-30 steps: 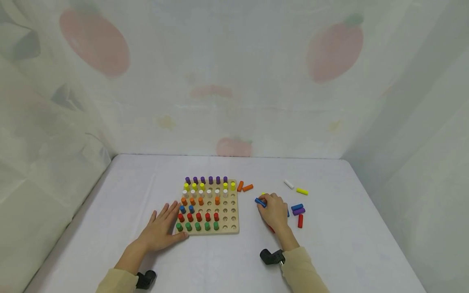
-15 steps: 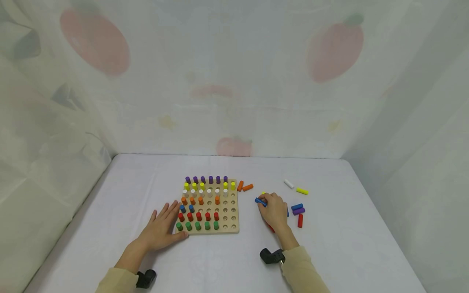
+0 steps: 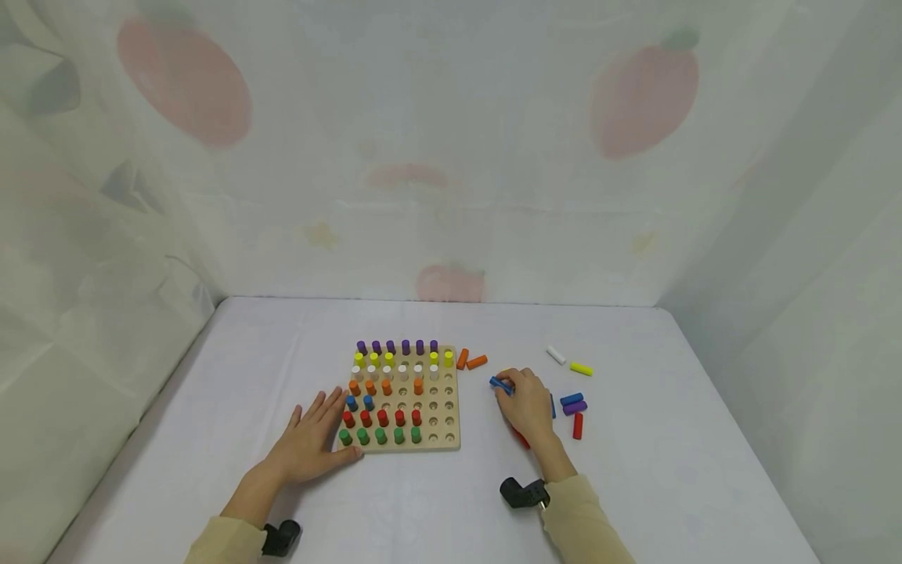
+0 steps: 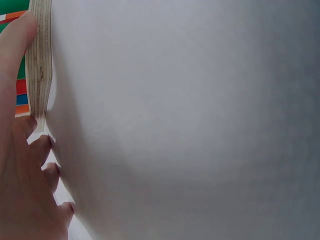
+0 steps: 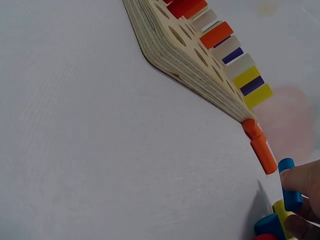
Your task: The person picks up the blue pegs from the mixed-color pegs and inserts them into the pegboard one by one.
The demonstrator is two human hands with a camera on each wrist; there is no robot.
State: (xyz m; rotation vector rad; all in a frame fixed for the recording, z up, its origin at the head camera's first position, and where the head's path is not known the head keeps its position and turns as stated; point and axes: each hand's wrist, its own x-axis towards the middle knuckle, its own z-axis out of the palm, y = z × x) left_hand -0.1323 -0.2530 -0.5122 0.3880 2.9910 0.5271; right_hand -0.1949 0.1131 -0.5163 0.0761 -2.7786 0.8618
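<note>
A wooden pegboard (image 3: 441, 428) stands left of the table's middle, with rows of purple, yellow, white, orange, blue, red and green pegs upright in its holes. My left hand (image 3: 306, 446) lies spread along its left side, fingertips at the edge and thumb on the near left corner. In the left wrist view that thumb (image 4: 20, 37) reaches over the board's layered edge (image 4: 41, 65). To the right of the board, my right hand (image 3: 527, 407) pinches a blue peg (image 5: 290, 187) between thumb and fingers. Below it, a yellow peg (image 5: 281, 212) and another blue peg (image 5: 269, 225) show, partly hidden.
Two orange pegs (image 3: 477, 361) lie by the board's far right corner. Farther right are loose white (image 3: 556, 355), yellow (image 3: 581, 368), blue (image 3: 571, 399), purple (image 3: 575, 407) and red (image 3: 578, 426) pegs. Another red peg (image 3: 521, 439) is partly under my right wrist.
The blue peg in my right hand has shifted very slightly toward the table's far side. My left hand and the pegs on the board have stayed where they were.
</note>
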